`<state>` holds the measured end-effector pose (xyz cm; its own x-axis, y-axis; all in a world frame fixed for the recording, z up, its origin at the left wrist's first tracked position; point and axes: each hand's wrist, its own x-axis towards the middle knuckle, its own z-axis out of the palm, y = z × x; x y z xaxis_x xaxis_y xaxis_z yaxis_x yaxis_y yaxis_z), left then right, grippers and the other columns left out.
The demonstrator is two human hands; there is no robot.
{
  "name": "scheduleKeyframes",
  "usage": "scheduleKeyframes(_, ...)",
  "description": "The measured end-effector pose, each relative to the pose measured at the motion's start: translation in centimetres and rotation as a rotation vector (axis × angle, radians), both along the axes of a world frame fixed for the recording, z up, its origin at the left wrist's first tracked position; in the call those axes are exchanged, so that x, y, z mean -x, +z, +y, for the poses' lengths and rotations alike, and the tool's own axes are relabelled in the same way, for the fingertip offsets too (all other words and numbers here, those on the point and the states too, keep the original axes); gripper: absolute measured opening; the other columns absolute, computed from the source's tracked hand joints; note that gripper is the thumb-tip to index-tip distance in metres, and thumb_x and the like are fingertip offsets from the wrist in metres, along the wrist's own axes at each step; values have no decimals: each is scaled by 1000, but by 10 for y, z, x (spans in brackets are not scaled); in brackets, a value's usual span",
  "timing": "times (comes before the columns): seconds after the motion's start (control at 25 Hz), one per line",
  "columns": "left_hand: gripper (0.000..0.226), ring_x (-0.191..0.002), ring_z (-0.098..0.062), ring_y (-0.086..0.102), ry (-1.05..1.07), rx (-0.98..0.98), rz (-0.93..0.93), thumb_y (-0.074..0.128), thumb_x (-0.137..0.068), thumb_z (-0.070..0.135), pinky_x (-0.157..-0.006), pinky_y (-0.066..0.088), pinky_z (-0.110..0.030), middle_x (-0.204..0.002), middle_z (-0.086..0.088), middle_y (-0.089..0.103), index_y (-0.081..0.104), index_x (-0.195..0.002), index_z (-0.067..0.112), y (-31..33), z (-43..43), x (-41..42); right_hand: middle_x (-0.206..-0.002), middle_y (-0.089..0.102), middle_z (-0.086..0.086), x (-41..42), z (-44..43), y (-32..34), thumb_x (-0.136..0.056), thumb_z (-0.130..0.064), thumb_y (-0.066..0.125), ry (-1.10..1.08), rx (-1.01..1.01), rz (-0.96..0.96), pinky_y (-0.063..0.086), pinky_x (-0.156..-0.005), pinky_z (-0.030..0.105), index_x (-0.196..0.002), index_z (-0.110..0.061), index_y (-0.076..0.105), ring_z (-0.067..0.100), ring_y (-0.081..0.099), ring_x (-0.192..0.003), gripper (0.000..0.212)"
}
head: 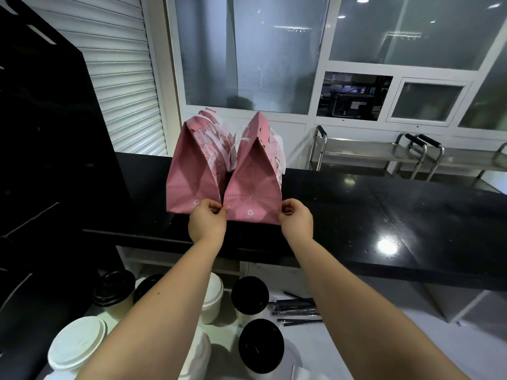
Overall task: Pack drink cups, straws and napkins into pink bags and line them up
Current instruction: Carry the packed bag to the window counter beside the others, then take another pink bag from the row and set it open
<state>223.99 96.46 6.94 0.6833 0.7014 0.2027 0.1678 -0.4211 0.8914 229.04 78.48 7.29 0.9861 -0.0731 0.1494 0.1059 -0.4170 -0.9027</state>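
Two pink bags (192, 174) stand side by side on the black counter (356, 201). Our left hand (207, 222) and right hand (297, 223) each pinch a lower corner of the right-hand bag (253, 187) between curled fingers (215, 208).

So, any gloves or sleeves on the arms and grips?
None visible. Left grip and right grip are bare hands: no gloves, rings or wristbands seen. Left forearm and right forearm are bare to the frame edge; no sleeve shows.
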Motion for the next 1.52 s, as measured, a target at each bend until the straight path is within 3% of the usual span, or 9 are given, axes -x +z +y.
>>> scheduleKeyframes(0.2, 18, -76, -17, 64, -25, -27, -17, 75, -79, 25, -68, 53, -33, -82, 11, 64, 58, -84, 27, 7, -6, 6, -88, 66, -9, -5, -2, 5, -84, -13, 69, 81, 0, 37, 50, -67, 24, -89, -26, 63, 11, 64, -84, 15)
scheduleKeyframes(0.4, 21, -87, -15, 61, -107, -258, -95, 74, -80, 25, -73, 51, -33, -96, 8, 63, 62, -97, 25, 27, -32, 16, -86, 64, -13, 7, -32, 32, -82, -17, 72, 108, 40, -149, 50, -70, 23, -90, -30, 61, 5, 61, -80, 18)
scheduleKeyframes(0.56, 28, -105, -21, 54, -247, -660, -24, 69, -84, 32, -90, 45, -39, -112, 3, 60, 61, -110, 26, 64, -65, 17, -96, 63, -10, 19, -69, 75, -84, -23, 69, 189, 324, -331, 51, -74, 30, -100, -27, 63, 10, 59, -87, 18)
scheduleKeyframes(0.72, 33, -112, -22, 48, -323, -1065, -23, 59, -87, 40, -91, 35, -39, -118, 4, 55, 55, -118, 30, 98, -104, 8, -110, 63, 0, 30, -114, 117, -87, -27, 63, 234, 805, -542, 46, -85, 37, -112, -22, 60, 22, 53, -106, 25)
scheduleKeyframes(0.84, 41, -112, -26, 47, -396, -1208, -107, 59, -84, 42, -91, 35, -42, -120, -1, 53, 52, -123, 28, 135, -138, -3, -117, 62, 0, 41, -151, 153, -88, -30, 60, 123, 995, -596, 39, -91, 39, -114, -24, 59, 25, 50, -115, 27)
scheduleKeyframes(1.04, 49, -108, -27, 48, -565, -1178, -299, 58, -80, 45, -89, 36, -43, -118, -4, 53, 50, -124, 26, 173, -224, -8, -123, 59, 0, 75, -227, 184, -86, -34, 61, -135, 1130, -494, 36, -95, 40, -116, -26, 56, 26, 46, -118, 32)
scheduleKeyframes(1.28, 48, -117, -29, 43, -890, -1175, -371, 52, -85, 47, -98, 32, -46, -127, -4, 48, 45, -127, 26, 134, -332, 29, -127, 54, -1, 159, -309, 152, -87, -41, 60, -325, 1293, -234, 38, -95, 40, -127, -27, 49, 25, 45, -119, 45)
scheduleKeyframes(1.44, 46, -114, -27, 41, -1054, -1211, -478, 51, -85, 49, -96, 32, -43, -124, -3, 47, 46, -125, 26, 116, -411, 75, -135, 48, 1, 236, -369, 133, -87, -38, 63, -482, 1267, -96, 39, -98, 39, -137, -28, 42, 25, 44, -121, 55)
scheduleKeyframes(1.52, 46, -112, -27, 43, -1107, -1202, -535, 51, -85, 50, -92, 33, -42, -122, -3, 49, 47, -124, 26, 117, -446, 96, -129, 52, 1, 271, -392, 129, -86, -37, 63, -544, 1240, -84, 42, -95, 38, -135, -26, 44, 26, 47, -116, 53)
